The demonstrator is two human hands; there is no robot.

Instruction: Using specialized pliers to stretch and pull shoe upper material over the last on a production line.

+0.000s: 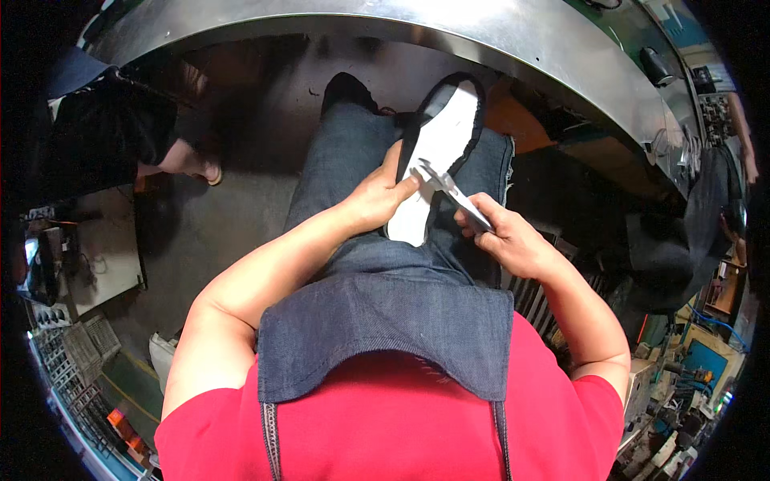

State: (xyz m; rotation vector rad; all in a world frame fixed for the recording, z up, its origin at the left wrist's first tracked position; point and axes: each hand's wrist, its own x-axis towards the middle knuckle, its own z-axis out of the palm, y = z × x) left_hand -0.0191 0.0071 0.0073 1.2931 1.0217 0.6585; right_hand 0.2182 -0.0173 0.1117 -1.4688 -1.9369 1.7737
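A black shoe (454, 120) lies across my lap with its white bottom facing up and its toe pointing away from me. My left hand (377, 195) is closed round the shoe's left side near its middle, the thumb pressing on the white bottom. In my right hand (513, 234) is a pair of metal pliers (459, 197), gripped by the handles. Their jaws meet the white bottom at mid-length, close to my left thumb. What the jaws pinch, if anything, is too small to make out.
A curved metal bench (321, 18) spans the far side. My blue denim apron (385, 321) covers my lap. Another person's leg and foot (192, 160) are at the left. A dark draped cloth (670, 256) and cluttered machine parts (682, 393) stand at the right.
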